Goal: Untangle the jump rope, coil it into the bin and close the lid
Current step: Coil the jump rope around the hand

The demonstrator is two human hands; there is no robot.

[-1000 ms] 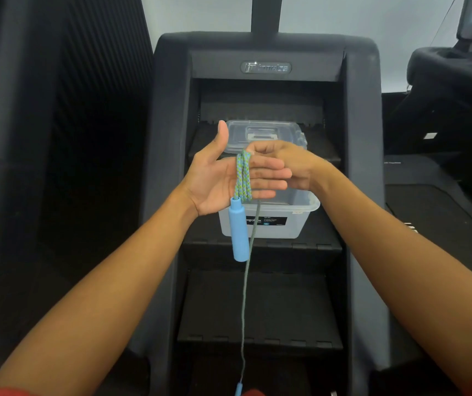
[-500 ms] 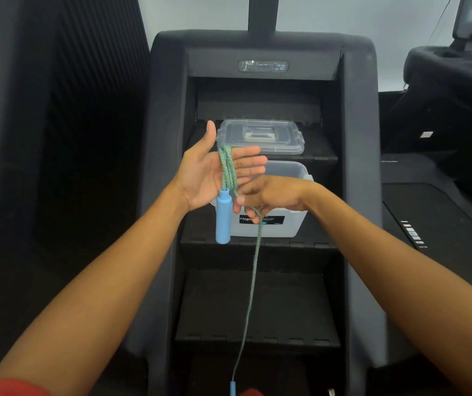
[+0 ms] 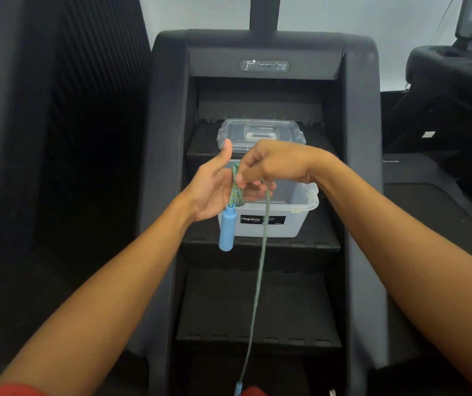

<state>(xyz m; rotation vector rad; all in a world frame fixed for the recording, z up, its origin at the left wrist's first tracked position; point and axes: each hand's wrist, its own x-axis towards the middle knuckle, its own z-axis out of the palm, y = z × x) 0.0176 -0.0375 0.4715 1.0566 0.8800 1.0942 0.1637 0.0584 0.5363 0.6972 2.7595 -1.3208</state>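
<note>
A green-blue braided jump rope [image 3: 259, 275] is wound in several turns around the flat fingers of my left hand [image 3: 214, 192]. One blue handle [image 3: 226, 228] dangles below that palm. My right hand [image 3: 274, 164] is above the left fingers and pinches the rope. The free strand hangs straight down to the second blue handle [image 3: 238, 387] at the bottom edge. Behind my hands a clear plastic bin [image 3: 294, 212] stands open on a black step. Its clear lid [image 3: 260, 132] lies on the step above.
The bin sits on a black stair-climber machine [image 3: 257, 67] with tall side walls [image 3: 360, 195] on both sides of the steps. Lower steps [image 3: 257, 307] lie below the bin. Another dark machine [image 3: 451, 81] stands at the right.
My right hand has risen from below the left fingers to above them, carrying the rope up and over for another turn. Both hands sit slightly further right in view.
</note>
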